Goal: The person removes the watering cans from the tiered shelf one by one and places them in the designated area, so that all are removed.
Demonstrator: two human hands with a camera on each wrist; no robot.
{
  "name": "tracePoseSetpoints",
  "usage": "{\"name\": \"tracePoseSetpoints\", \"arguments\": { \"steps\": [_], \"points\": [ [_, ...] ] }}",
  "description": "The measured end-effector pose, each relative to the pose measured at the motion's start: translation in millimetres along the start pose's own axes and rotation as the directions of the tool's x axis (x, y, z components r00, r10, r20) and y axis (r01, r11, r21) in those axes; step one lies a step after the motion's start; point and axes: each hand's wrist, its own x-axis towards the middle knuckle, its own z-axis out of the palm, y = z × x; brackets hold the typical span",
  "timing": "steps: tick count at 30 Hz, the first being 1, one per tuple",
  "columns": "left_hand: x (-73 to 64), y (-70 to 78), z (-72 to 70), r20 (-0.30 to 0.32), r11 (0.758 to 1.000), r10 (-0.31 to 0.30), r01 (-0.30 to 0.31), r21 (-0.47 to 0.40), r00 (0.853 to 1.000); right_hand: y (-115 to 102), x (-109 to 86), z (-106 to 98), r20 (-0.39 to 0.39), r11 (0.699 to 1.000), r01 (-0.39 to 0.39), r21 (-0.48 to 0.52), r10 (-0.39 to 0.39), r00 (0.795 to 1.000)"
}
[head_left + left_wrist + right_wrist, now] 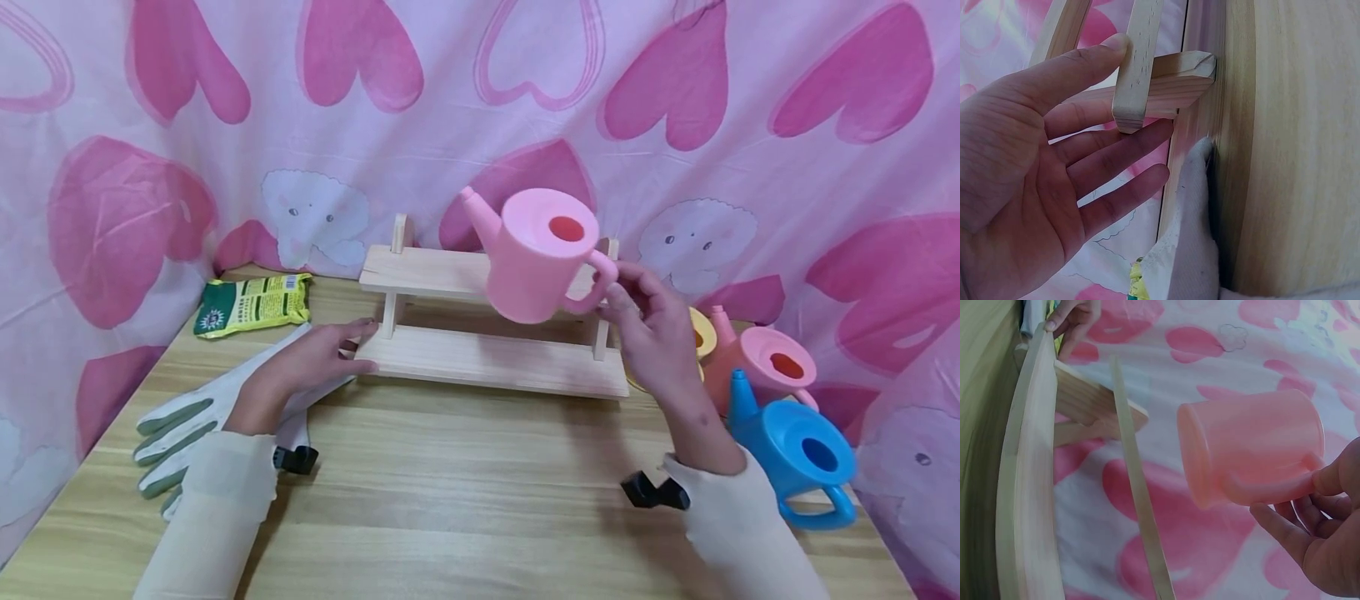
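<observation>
A pink toy watering can is up in the air in front of the upper board of a two-tier wooden shelf. My right hand pinches the can by its handle between thumb and fingers, and its spout points up and left. At the shelf's left end, my left hand holds the lower board, its thumb against the wood and its fingers spread around the end. From the right wrist view, the can is apart from the boards.
On the right stand a blue watering can, another pink watering can and a partly hidden yellow one. A green-and-yellow packet and white-and-grey gloves lie on the left. A heart-patterned curtain hangs behind the table.
</observation>
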Motion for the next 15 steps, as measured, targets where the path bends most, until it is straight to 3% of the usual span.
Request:
{"name": "tracePoseSetpoints", "arguments": {
  "steps": [10,15],
  "points": [
    [1.2,-0.9,-1.1,-0.004,1.0,0.013,-0.013,0.015,1.0,9.6,-44.8,-41.1,-0.1,0.998,-0.026,-0.064,0.02,0.995],
    [0.8,-1.5,1.1,0.003,1.0,-0.005,0.005,0.001,1.0,16.8,-72.7,-61.4,-0.144,0.989,-0.095,-0.114,0.079,0.986]
  ]
}}
